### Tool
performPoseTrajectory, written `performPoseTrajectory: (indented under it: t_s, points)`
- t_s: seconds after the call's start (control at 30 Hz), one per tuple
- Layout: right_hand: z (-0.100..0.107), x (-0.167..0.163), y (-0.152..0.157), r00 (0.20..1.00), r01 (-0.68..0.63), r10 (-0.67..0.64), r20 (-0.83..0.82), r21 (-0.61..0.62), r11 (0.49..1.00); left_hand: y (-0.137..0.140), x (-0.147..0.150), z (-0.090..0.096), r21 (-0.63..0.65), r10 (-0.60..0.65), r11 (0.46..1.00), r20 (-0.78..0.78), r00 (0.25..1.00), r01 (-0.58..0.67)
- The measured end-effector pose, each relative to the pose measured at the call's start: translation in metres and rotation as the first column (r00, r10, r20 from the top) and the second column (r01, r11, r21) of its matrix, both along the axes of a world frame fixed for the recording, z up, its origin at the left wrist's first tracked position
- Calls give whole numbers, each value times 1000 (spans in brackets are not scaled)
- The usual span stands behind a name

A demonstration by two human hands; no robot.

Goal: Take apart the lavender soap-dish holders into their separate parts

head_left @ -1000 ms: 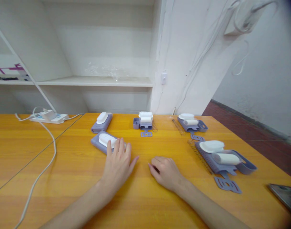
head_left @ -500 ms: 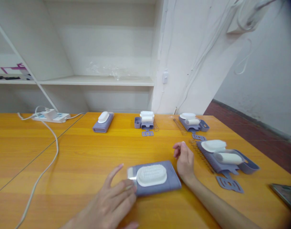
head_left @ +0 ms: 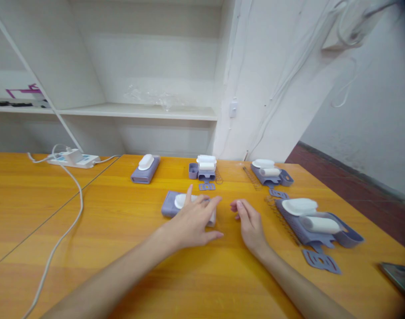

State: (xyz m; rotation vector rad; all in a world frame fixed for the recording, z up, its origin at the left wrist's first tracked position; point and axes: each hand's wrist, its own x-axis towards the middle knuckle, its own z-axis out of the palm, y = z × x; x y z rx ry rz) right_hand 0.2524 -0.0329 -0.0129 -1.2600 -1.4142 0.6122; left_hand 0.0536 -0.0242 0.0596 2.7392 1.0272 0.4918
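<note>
With fingers spread, my left hand (head_left: 197, 219) is over a flat purple case (head_left: 170, 204) with a white oval bristled piece (head_left: 180, 200) on top. The hand covers much of the case; whether it touches is hard to tell. To its right, my right hand (head_left: 249, 221) hovers by the table with its fingers curled in and nothing visible in them. Farther right lies an unassembled set: a purple case body (head_left: 289, 217), a white oval brush piece (head_left: 299, 206), a white roller (head_left: 321, 224), a purple cup-like part (head_left: 348, 232), a cut-out purple plate (head_left: 321, 261) and a thin coil (head_left: 282, 221).
Similar part sets, including a purple cup (head_left: 193, 171) and a case body (head_left: 260, 173), lie at the back. A closed purple case (head_left: 146, 170) stands left of them. A power strip (head_left: 74, 158) with a white cable (head_left: 80, 199) is far left; a phone (head_left: 398, 274) lies right.
The case has gone farther back and left and been turned round. My left hand has moved forward and right over it, fingers spreading. My right hand has barely moved.
</note>
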Motion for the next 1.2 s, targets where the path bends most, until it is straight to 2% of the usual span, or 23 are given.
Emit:
performPoseTrajectory:
  t_s: [0.3, 0.4, 0.57, 0.67, 0.83, 1.07, 1.2]
  points:
    - [3, -3, 3, 993, -88, 87, 79, 1, 996, 0, 18, -8, 9, -67, 998, 32, 997, 67]
    - [3, -2, 3, 992, -90, 91, 84, -10, 996, 2, 19, -6, 69, -87, 994, 100, 991, 80]
    - [-1, 0, 6, 990, -16, 26, 138, -73, 997, 25, -7, -13, 182, 63, 975, 325, 944, -127]
    - [-3, -1, 10, 975, -19, 40, 217, -101, 995, 45, -35, -31, 154, 143, 967, 321, 936, -201]
    - [0, 0, 19, 913, -74, 145, 381, -195, 978, 58, -61, -57, 103, 157, 977, 244, 957, -187]
    - [5, 8, 38, 754, -210, 263, 602, -159, 965, 57, -52, -59, 182, 279, 931, 200, 939, -316]
    - [7, 16, 54, 722, -235, 289, 629, -170, 957, 56, -52, -61, 184, 266, 936, 192, 944, -301]
